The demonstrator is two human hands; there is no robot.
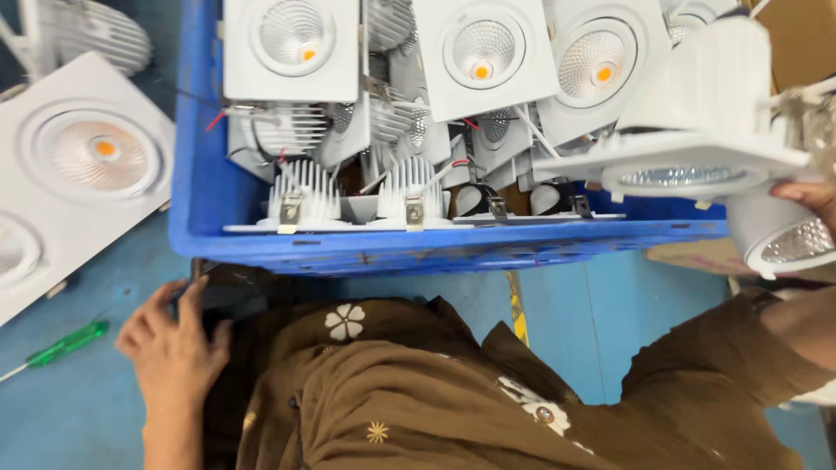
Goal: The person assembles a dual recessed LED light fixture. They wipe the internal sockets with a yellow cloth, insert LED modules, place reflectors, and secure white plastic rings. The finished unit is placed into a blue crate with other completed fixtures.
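Holding a white square downlight (688, 161) tilted above the blue crate's (200, 174) right corner, the right hand (805, 196) grips its edge — crate packed with matching finned fixtures (300, 187) — left hand (174, 344) flat, fingers spread, on the blue worktop (78, 409).

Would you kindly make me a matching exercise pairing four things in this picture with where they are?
Things:
1. Screwdriver
2. Crate
3. Left hand
4. Right hand

Places:
A. At the right edge, touching a white light
B. On the blue table, far left
C. Below the crate's left corner, on dark cloth
D. Top centre, full of white lights

Pairs: 1-B, 2-D, 3-C, 4-A
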